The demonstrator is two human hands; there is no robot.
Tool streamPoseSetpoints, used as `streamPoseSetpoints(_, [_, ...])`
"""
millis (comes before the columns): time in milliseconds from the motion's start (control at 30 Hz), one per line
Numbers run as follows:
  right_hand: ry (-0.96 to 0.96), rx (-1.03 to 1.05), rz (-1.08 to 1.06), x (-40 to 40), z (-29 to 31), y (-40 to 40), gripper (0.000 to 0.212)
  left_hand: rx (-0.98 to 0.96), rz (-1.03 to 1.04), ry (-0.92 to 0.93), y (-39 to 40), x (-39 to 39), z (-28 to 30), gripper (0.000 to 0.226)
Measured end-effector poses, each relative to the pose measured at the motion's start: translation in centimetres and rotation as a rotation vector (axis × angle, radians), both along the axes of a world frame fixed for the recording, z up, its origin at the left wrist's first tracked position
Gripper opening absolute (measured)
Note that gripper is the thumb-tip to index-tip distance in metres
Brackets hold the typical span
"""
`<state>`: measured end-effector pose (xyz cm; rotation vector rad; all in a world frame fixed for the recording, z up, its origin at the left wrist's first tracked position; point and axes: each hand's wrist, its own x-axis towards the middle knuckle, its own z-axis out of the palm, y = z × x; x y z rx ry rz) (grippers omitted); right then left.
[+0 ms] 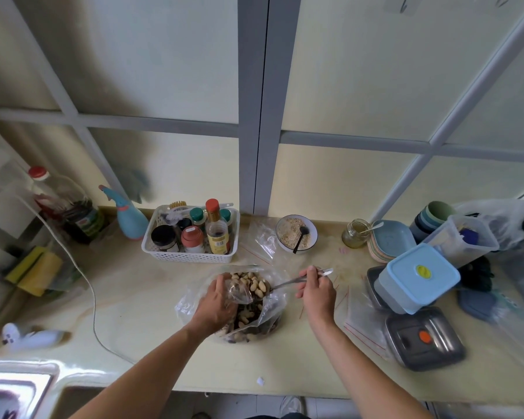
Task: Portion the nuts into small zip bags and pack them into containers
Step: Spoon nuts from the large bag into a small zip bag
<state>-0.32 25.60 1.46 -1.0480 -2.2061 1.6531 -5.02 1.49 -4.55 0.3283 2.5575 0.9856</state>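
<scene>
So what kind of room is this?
Probably a home kitchen: a steel sink in the pale counter, a white plastic basket of seasoning bottles, and yellow sponges by the sink.

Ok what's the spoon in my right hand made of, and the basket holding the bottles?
The spoon looks like polished metal, probably steel: thin, silvery, with a bright glint. The basket looks like white moulded plastic: matte, with a perforated lattice wall.
</scene>
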Motion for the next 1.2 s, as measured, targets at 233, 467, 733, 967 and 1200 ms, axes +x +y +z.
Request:
streamPoseSetpoints(233, [0.029, 0.022, -0.057, -0.3, 2.2, 1.5, 0.040, -0.112, -0.018, -0.024, 1.6, 0.2, -0.8, 0.075])
streamPoseSetpoints(467, [0.042, 0.000, 0.139, 0.0, 2.7, -0.6, 0.038, -0.092, -0.035, -0.044, 2.2, 0.1, -0.9, 0.092])
streamPoseSetpoints(733, [0.364, 0.479, 0.768, 1.0, 2.2, -3.4, 0.031, -0.047, -0.043, 0.018, 1.6, 0.4, -1.1, 0.077])
streamPoseSetpoints(967, [0.540, 0.827, 1.010, 1.3, 2.2, -3.9, 0.033, 0.041, 0.066, 0.054, 1.0, -0.1, -1.2, 0.054])
streamPoseSetpoints(1200, [0.472, 0.784, 0.999, 1.5, 2.6, -3.7, 0.032, 0.083, 0.094, 0.065, 1.1, 0.3, -0.5, 0.037])
